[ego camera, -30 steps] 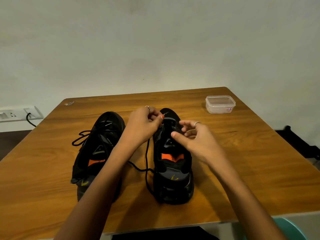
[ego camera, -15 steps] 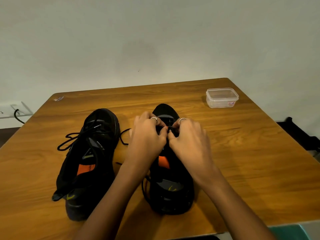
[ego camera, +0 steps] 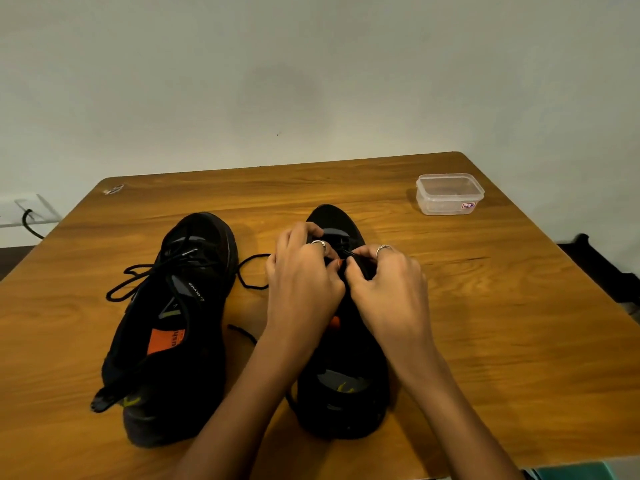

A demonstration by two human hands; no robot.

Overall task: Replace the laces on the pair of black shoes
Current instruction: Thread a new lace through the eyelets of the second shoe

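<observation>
Both hands work the right shoe at table centre: left hand & right hand pinch its black lace near the toe-end eyelets. Left shoe, at 9 o'clock, lace loose, untied. Prob. under halfway; both need finishing.

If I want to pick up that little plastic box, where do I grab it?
Hold the plastic box by its two long sides, coming down from above. It sits flat with its lid on, apart from the shoes, so fingers probably fit on both sides.
</observation>
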